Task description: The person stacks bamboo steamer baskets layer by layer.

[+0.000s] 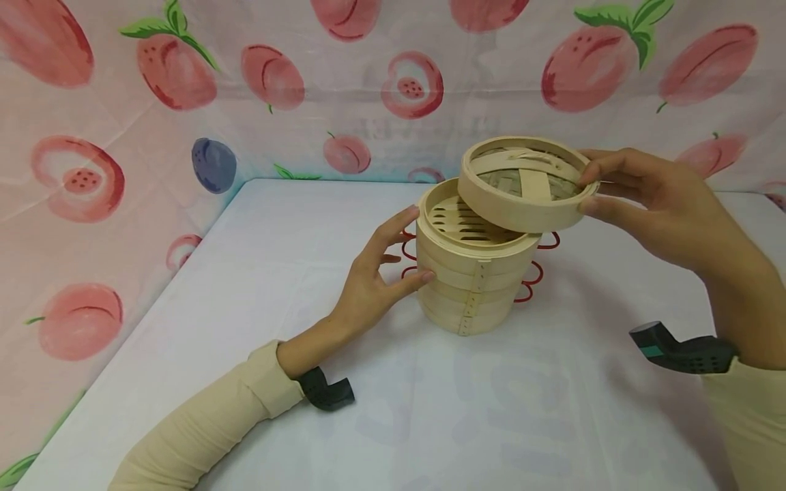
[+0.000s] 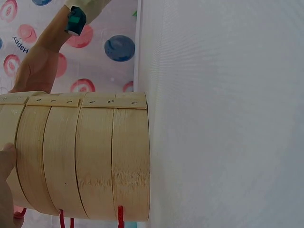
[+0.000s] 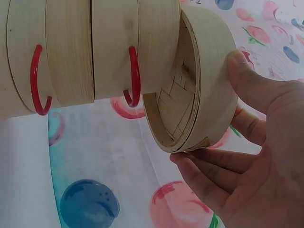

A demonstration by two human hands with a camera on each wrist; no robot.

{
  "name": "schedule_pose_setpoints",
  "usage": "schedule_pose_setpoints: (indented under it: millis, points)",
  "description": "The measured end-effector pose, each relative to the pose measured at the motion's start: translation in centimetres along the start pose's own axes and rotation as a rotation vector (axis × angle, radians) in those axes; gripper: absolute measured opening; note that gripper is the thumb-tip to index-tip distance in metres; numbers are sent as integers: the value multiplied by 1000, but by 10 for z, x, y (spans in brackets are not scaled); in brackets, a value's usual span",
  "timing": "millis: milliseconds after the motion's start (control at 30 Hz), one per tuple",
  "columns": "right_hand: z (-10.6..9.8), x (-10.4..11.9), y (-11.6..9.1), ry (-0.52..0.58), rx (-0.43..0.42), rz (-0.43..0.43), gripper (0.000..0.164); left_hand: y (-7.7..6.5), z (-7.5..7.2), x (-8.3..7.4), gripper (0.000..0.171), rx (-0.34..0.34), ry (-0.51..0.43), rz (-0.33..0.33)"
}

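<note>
A stack of round bamboo steamer baskets stands upright on the table, with red loops at its sides. Its top basket shows a slatted floor. My left hand holds the stack's left side near the top, thumb in front and fingertips at the rim; the left wrist view shows only part of that hand. Over the right part of the opening, my right hand grips the bamboo steamer lid by its right edge. The lid is tilted and overlaps the stack's rim. Its woven underside shows in the right wrist view.
The baskets stand on a white-covered table. Behind and to the left hangs a pink fruit-print cloth. Black wrist devices sit at both sleeve cuffs.
</note>
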State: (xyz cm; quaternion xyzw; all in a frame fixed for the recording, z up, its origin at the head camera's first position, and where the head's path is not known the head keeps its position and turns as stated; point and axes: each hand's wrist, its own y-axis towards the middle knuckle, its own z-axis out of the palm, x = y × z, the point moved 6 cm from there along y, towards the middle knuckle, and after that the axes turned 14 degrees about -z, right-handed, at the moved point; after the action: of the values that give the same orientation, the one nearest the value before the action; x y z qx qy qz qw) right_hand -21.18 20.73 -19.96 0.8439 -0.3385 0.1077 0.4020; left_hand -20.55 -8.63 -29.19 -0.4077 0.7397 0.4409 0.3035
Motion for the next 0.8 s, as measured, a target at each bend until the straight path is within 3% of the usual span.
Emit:
schedule_pose_setpoints:
  millis: [367,567,800]
  points:
    - [9,4,3,114,10,31,24,1,0,1,80,0,-4,8]
    - [13,11,5,181,3,1,24,1,0,0,79,1,-8,6]
    - [17,16,7,167,18,-44,26,0,0,0,79,3,-11,3]
